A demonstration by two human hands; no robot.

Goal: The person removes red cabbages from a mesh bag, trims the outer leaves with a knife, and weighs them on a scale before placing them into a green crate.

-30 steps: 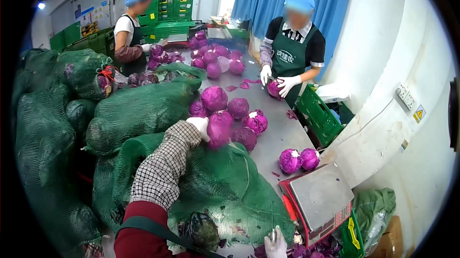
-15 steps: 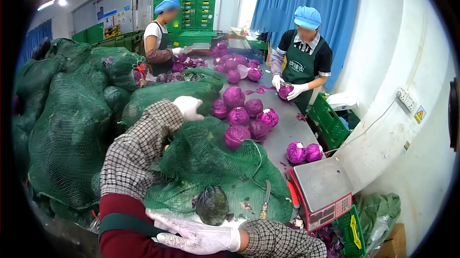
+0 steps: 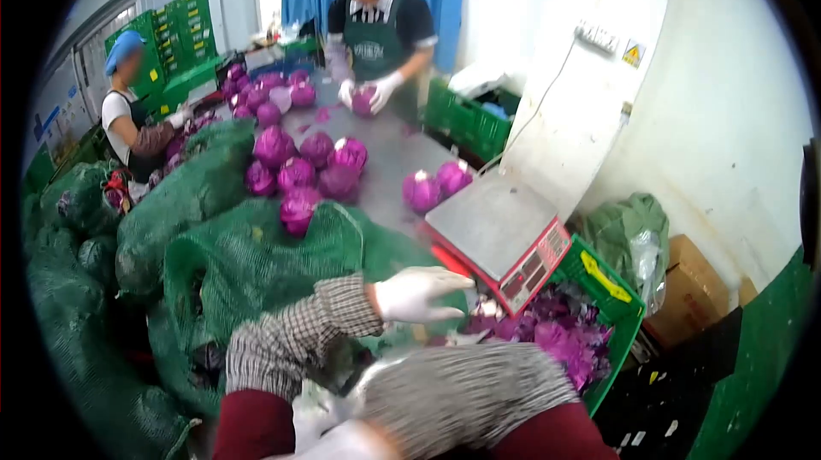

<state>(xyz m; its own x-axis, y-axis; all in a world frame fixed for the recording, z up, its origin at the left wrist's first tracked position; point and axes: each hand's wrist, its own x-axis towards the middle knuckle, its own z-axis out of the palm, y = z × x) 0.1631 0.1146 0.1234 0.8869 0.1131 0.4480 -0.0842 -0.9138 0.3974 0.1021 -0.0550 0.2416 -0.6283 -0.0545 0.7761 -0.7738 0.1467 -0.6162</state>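
My left hand [image 3: 421, 294], in a white glove, reaches over the green net bag [image 3: 248, 246] with its fingers stretched out and nothing in them. Its fingertips are near the red-edged scale [image 3: 496, 225]. My right hand [image 3: 346, 443], also gloved in white, is low at the bottom edge, smeared by motion and partly cut off; its fingers cannot be made out. The checkered right sleeve [image 3: 466, 383] crosses in front of me and hides the work surface under it. Several red cabbages [image 3: 299, 208] lie on the table beyond the net bag.
A green crate [image 3: 620, 319] of purple leaf trimmings [image 3: 564, 345] stands right of the scale. Filled net bags [image 3: 85, 332] crowd the left. Across the metal table [image 3: 389, 148], one person [image 3: 376, 41] holds a cabbage [image 3: 363, 99]; another person [image 3: 128, 118] works at the far left.
My view has swung right. My left hand has moved right, towards the scale. My right hand has dropped to the bottom edge. The knife and dark cabbage seen earlier are now out of sight.
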